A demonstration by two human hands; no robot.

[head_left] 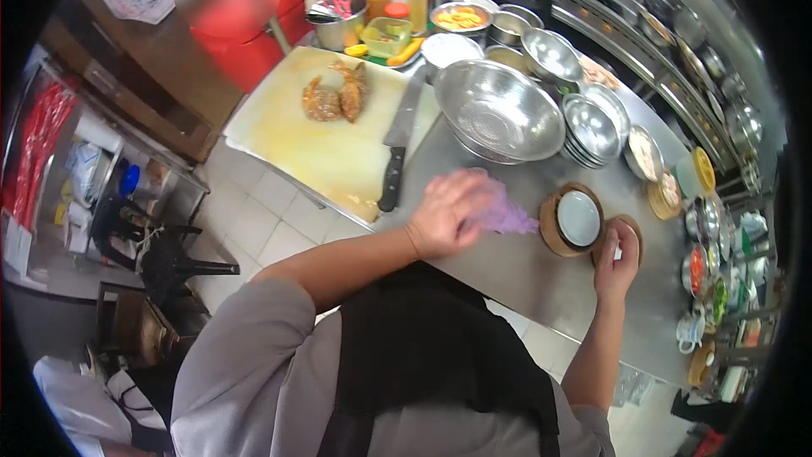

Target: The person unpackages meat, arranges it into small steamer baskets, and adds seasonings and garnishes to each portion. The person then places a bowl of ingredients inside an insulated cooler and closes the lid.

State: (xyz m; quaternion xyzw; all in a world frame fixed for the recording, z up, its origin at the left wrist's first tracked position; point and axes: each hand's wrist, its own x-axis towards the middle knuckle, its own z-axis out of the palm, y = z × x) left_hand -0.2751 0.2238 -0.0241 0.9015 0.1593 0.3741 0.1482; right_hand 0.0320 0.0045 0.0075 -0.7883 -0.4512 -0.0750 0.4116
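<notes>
My left hand (pixel 451 213) is over the steel worktop, its fingers blurred by motion against a crumpled purple cloth or thin bag (pixel 509 216). The purple thing is smeared too and seems gripped at its left end. My right hand (pixel 617 261) has its fingers curled over a small round bamboo steamer part (pixel 636 239), its middle mostly hidden by the hand. Just left of it is a bamboo steamer (pixel 551 228) with a white dish (pixel 579 218) inside. Beyond my hands stands a large perforated steel colander (pixel 501 110).
On the left, a white cutting board (pixel 271 131) carries two browned pieces of food (pixel 336 97) and a black-handled knife (pixel 392 179) at its right edge. Stacked steel bowls (pixel 594 125) and sauce bottles (pixel 418 8) line the back. A black chair (pixel 173 267) stands at left.
</notes>
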